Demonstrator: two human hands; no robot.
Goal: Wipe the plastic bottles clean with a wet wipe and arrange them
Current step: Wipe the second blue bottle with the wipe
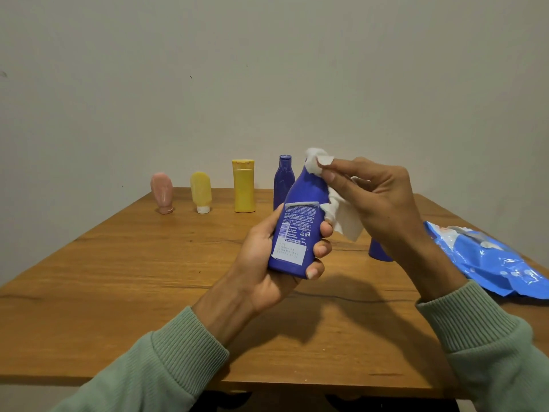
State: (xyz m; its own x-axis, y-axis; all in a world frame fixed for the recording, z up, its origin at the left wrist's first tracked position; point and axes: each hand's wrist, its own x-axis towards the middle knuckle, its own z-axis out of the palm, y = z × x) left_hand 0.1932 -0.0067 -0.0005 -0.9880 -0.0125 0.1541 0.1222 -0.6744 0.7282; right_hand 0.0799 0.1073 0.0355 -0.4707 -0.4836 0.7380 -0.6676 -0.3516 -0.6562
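Note:
My left hand (267,257) grips a dark blue plastic bottle (300,221) by its lower half, tilted with the back label toward me. My right hand (374,197) pinches a white wet wipe (318,162) over the bottle's cap, and the rest of the wipe hangs down beside the bottle. Along the table's far edge stand a pink tube (162,193), a pale yellow tube (201,191), a yellow bottle (243,185) and a blue bottle (283,179). Another blue bottle (378,252) stands behind my right wrist, mostly hidden.
The wooden table (118,263) ends at a plain wall behind the row. A blue wet-wipe pack (490,260) lies crumpled at the right edge. Green sleeves cover both forearms.

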